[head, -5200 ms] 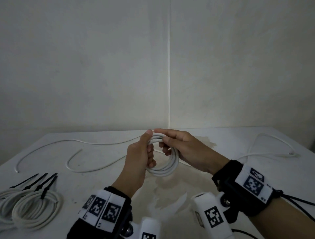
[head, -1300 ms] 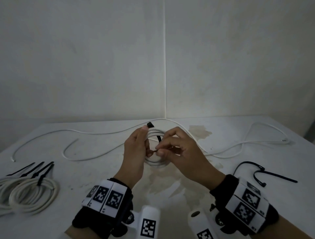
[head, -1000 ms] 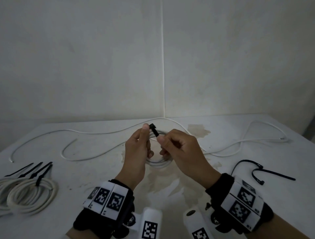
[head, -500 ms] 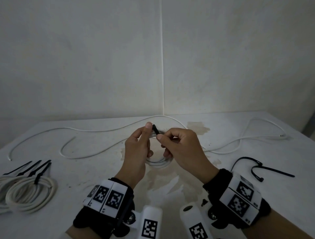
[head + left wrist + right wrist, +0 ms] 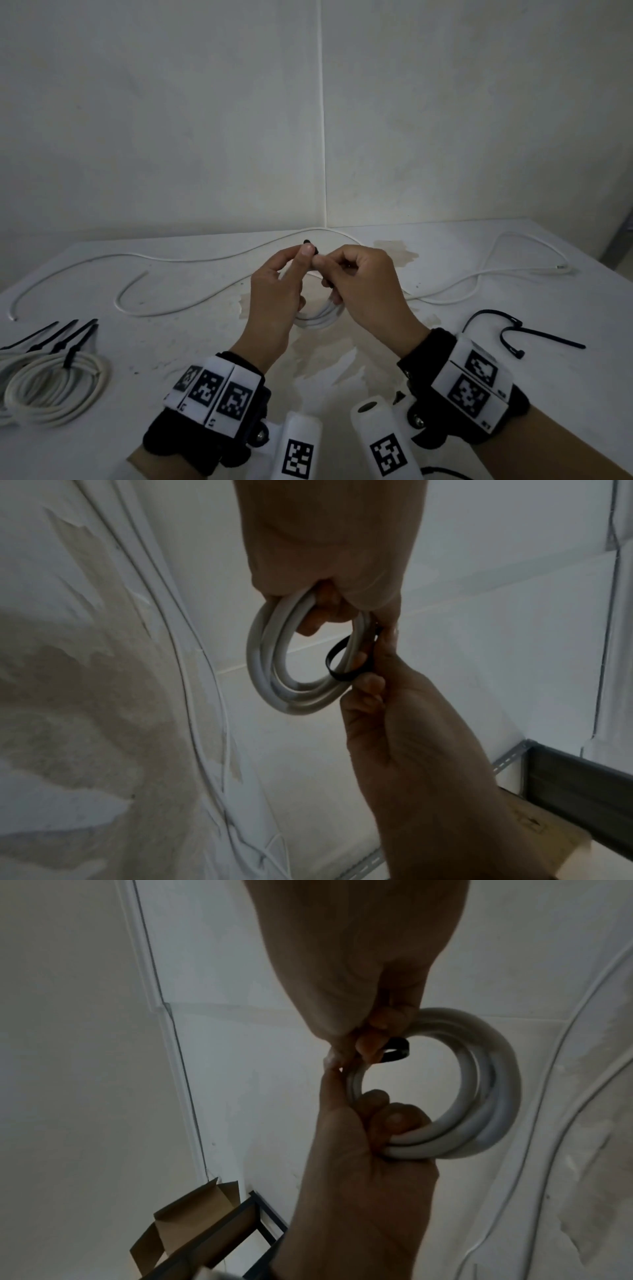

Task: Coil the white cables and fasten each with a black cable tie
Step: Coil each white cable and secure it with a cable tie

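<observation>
Fingers [image 5: 318,610] of my left hand [image 5: 277,291] curl through the white cable coil [image 5: 281,685], gripping its strands, with the thumb raised against the black cable tie [image 5: 337,660]. My right hand [image 5: 366,287] meets it from the other side; its fingers are bent in, thumb and forefinger pinching the tie where it loops loosely around the coil's strands. From the head view the tie's tip [image 5: 310,245] shows just above the two thumbs, and the coil hangs between both hands above the desk [image 5: 513,394].

Near my left wrist, two finished coils [image 5: 51,387] lie on the desk, tied, with spare black ties [image 5: 51,337] fanned just beyond them. To the right, two more loose ties [image 5: 513,334] rest bent on the surface. Farther back, uncoiled white cables [image 5: 171,274] snake across the desk towards the wall, one [image 5: 496,270] running off to the right corner.
</observation>
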